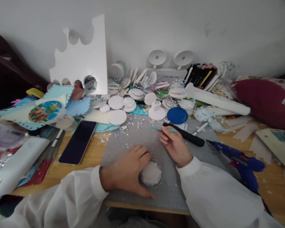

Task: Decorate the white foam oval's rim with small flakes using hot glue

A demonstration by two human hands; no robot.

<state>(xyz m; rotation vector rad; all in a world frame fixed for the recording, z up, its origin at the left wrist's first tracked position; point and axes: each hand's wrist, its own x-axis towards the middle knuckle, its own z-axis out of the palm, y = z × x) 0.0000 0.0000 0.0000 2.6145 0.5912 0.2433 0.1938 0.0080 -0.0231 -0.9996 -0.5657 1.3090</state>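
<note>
The right hand (174, 144) pinched a slim teal tool (156, 128) over the grey mat (167, 193); the left hand (128, 169) — thumb and fingers spread — curved beside a round white disc (152, 173) on that mat.

The disc (151, 173) lies on the mat (167, 194), right of the phone (78, 142) and left of the glue gun (238, 160).

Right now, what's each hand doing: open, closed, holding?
Left hand: open, curved beside the round white piece; contact unclear.
Right hand: closed, holding a thin teal tool.
</note>
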